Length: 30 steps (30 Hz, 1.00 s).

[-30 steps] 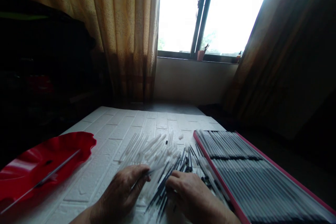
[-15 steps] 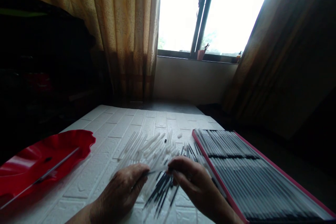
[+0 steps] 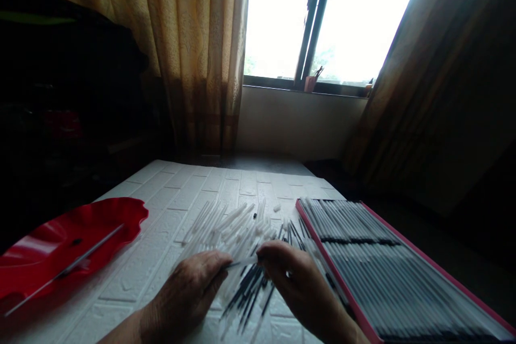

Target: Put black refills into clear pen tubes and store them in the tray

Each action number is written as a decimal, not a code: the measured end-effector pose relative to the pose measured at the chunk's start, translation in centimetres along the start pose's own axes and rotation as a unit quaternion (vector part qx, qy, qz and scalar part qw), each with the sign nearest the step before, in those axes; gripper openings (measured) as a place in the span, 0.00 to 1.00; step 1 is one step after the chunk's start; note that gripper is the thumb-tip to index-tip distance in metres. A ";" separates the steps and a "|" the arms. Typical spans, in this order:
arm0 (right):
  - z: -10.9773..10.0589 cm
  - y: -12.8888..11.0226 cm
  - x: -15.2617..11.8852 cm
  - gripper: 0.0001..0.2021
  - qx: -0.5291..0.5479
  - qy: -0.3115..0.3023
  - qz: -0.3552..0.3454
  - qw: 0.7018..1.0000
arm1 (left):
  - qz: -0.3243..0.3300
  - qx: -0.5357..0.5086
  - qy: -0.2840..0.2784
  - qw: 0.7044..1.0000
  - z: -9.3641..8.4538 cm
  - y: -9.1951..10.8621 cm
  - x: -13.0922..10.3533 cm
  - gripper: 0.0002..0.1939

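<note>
Between my hands runs a thin pen (image 3: 244,262), pale and translucent toward the right and greyer toward the left. My left hand (image 3: 191,285) pinches its left end between thumb and fingers. The fingers of my right hand (image 3: 296,279) are closed on its right end and hide that tip. Beneath and beyond them lie loose clear pen barrels (image 3: 205,220) and a fan of dark refills (image 3: 248,293), partly covered by the hands. Small whitish pieces (image 3: 260,229) are scattered among the barrels, too blurred to name.
A pink-edged box (image 3: 350,290) on the right holds two rows of pens (image 3: 399,274). On the left stands a red wavy-rimmed dish (image 3: 116,207) with a long thin rod (image 3: 86,254) across it. All rest on a white brick-patterned table (image 3: 161,196).
Both hands stay nearly in place. My right fingers have shifted slightly on the pen, and more of its pale right part shows. The view has moved a little.
</note>
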State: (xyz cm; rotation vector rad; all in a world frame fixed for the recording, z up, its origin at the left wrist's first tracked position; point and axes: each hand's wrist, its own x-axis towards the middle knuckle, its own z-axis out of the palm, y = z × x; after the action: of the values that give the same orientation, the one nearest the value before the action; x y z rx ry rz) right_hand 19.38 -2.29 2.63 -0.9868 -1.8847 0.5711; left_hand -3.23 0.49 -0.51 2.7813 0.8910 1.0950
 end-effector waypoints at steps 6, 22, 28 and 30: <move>0.1 0.3 0.0 0.06 -0.040 0.011 -0.045 0.998 | -0.012 -0.025 -0.014 1.000 0.1 -0.1 -0.1 0.10; 0.3 1.2 -0.3 0.13 -0.205 0.010 -0.078 0.976 | -0.031 -0.070 -0.014 0.997 0.0 -0.1 -0.1 0.10; 0.4 1.0 -0.3 0.20 -0.278 -0.001 -0.047 0.959 | -0.027 -0.079 -0.023 0.996 -0.2 0.2 0.3 0.10; 0.2 0.9 -0.3 0.16 -0.236 -0.016 -0.026 0.971 | -0.019 -0.075 -0.013 0.997 -0.4 0.1 0.4 0.10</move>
State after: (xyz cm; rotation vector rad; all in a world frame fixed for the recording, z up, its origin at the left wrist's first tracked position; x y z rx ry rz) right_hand 19.65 -2.01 1.69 -1.2272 -2.1175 0.1006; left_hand -3.16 0.55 0.05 2.6402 0.8189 1.0696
